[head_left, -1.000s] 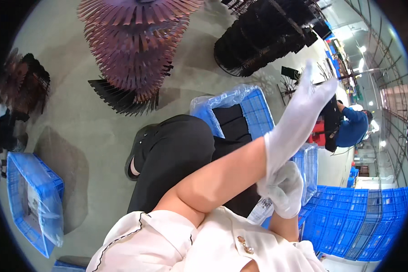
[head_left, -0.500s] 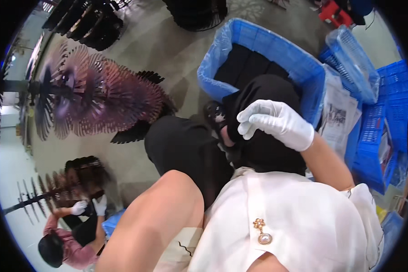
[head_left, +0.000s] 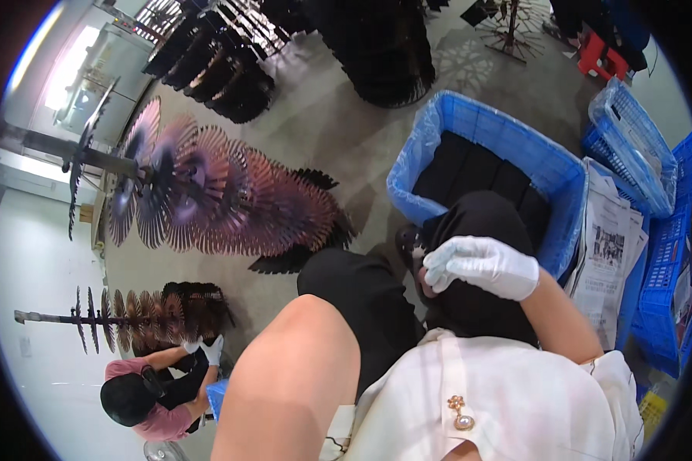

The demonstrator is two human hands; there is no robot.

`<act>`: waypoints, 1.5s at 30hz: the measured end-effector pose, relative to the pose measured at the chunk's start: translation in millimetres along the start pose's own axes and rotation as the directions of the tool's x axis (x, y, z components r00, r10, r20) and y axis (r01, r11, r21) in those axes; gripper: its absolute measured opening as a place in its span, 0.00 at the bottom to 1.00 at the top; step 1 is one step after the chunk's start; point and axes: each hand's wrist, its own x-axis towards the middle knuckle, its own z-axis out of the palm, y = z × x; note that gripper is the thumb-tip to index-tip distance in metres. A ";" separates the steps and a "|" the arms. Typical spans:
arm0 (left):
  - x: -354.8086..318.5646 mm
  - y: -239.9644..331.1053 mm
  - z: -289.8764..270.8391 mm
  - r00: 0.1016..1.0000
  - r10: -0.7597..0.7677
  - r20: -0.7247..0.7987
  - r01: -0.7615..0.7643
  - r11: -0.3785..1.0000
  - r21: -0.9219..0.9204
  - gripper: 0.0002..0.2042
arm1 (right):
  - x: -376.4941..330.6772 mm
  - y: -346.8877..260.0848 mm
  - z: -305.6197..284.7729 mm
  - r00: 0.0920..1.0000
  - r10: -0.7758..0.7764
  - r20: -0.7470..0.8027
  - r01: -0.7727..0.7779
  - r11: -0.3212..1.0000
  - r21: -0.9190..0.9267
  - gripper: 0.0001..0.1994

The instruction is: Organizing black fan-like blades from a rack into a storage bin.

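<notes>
My right hand (head_left: pixel 484 267) wears a white glove and hovers above my right knee, on black trousers (head_left: pixel 484 223). Its fingers are curled together, and nothing shows in them. Just beyond the knee stands a blue crate (head_left: pixel 565 165) lined with clear plastic, with stacked black pieces (head_left: pixel 469 170) inside. My bent left arm (head_left: pixel 288 376) rises large at the lower middle; the hand on it is out of the picture. Ahead to the left, a rack (head_left: pixel 223 192) carries rows of thin, fan-like blades, dark with a purplish-copper sheen.
Blue baskets (head_left: pixel 634 146) and printed paper (head_left: pixel 603 250) crowd the right side. Dark bladed stacks (head_left: pixel 377 58) stand at the back, a red object (head_left: pixel 598 58) at the far right. At lower left a co-worker (head_left: pixel 158 399) with white gloves crouches beside a smaller rack (head_left: pixel 138 316).
The view has shifted, so the racks and crate appear farther right and lower. My right hand stays over the knee, its fingers drawn in a little more. My left arm remains raised.
</notes>
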 end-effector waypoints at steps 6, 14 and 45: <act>11.4 -13.7 7.2 0.998 0.013 0.058 -0.024 0.979 0.201 0.06 | 6.1 -6.9 2.0 0.996 0.059 0.070 -0.053 0.996 -0.078 0.16; 33.2 -46.6 4.4 0.986 0.027 0.167 -0.094 0.906 0.412 0.07 | 6.8 1.1 -2.5 0.986 0.065 0.156 -0.070 0.997 0.023 0.17; -1.0 -62.1 4.9 0.958 0.262 -0.120 0.060 0.225 0.973 0.17 | -10.2 -74.7 119.7 0.410 -0.796 0.446 0.747 0.011 -0.665 0.31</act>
